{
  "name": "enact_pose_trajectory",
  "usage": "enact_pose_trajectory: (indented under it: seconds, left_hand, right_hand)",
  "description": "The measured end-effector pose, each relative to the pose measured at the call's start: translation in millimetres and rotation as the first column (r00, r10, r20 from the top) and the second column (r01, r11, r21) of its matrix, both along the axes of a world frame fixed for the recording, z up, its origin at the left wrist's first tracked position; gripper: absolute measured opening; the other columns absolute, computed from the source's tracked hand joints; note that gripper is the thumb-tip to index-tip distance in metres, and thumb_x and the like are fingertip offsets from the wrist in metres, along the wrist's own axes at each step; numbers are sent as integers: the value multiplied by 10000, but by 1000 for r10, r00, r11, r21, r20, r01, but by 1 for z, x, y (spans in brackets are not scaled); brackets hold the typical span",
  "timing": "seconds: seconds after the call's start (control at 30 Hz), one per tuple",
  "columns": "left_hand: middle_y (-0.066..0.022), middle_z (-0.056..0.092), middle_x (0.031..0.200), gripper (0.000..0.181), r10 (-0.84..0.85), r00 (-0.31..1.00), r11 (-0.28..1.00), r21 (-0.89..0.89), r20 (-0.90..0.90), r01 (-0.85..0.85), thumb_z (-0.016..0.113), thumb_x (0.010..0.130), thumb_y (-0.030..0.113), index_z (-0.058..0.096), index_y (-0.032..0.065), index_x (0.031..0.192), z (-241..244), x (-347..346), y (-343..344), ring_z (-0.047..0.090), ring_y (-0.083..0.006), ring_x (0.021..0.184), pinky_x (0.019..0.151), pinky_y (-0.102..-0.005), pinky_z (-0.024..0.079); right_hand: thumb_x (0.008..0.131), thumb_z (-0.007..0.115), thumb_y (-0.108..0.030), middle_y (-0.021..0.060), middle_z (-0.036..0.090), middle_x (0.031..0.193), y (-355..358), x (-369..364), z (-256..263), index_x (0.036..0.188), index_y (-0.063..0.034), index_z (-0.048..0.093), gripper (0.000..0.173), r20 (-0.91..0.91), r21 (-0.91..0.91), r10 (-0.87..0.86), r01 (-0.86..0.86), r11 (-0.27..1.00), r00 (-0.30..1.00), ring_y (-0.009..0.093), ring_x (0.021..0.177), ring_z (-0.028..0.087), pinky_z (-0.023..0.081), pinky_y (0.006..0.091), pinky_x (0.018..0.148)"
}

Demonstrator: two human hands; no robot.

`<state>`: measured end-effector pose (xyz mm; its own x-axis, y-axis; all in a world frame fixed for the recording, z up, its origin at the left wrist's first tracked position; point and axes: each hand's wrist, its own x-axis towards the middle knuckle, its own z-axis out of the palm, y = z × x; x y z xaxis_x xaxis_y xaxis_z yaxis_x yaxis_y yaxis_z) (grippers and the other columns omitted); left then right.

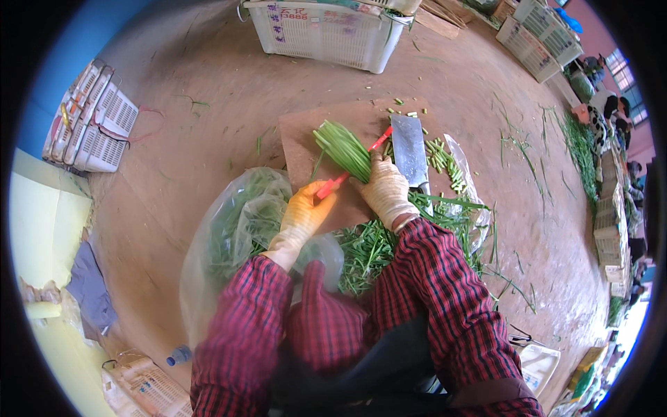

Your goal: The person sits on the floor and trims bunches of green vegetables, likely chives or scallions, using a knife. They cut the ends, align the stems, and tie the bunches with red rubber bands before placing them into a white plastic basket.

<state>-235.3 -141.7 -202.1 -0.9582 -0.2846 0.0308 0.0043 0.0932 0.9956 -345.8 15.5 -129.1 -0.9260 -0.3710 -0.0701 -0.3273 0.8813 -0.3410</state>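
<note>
My left hand point(306, 211), in an orange-stained glove, grips one end of a red strip point(333, 183). The strip passes under a bundle of thin green stalks point(341, 147) and shows again at its far side. My gloved right hand point(388, 187) holds the bundle near its lower right end, over a brown board point(298, 143). Just right of that hand lies a cleaver point(409, 146) with a broad metal blade, its handle towards me. Short cut stalk pieces point(443, 159) are scattered beside the blade.
A clear plastic bag point(224, 234) of greens bulges at the left. Loose green leaves point(365, 255) lie before me. White plastic crates point(328, 36) stand ahead, with stacked crates point(104, 125) at far left. People sit along the right by heaped greens point(578, 151).
</note>
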Motion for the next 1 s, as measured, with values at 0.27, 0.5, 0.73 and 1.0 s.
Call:
enact_pose_trajectory:
  seconds: [0.27,0.5,0.73,1.0]
  left_hand:
    - [-103,717,951,356,321,945,942,-123,57,-313,682,892,208,629,55,1209,34,-12,-31,684,-178,832,722,-298,528]
    - [-145,717,890,407,297,945,666,-739,136,-103,722,813,396,666,79,1060,17,-81,-69,679,-367,772,707,-454,536]
    - [-25,665,748,257,529,819,836,29,224,-548,706,898,297,662,72,1014,38,-26,-142,561,-95,527,457,-228,407]
    - [-104,721,872,403,255,962,597,-798,94,-80,727,818,445,700,121,1057,37,-72,-49,689,-279,803,712,-392,527]
  right_hand:
    - [801,708,-323,194,632,1148,9,-9,-17,1322,-63,503,617,-42,-76,-42,38,996,998,374,1032,647,529,486,852]
    - [809,728,-367,196,673,1024,4,-5,-30,1319,-58,506,636,-155,-84,-10,-3,996,988,392,916,664,538,482,772]
    - [798,742,-368,175,653,1068,6,-5,-29,1329,-81,496,652,-169,-69,-11,0,998,985,381,929,663,539,481,779]
    - [785,742,-345,188,640,1109,3,-3,-27,1348,-88,485,670,-111,-60,-39,32,998,993,380,971,655,536,482,804]
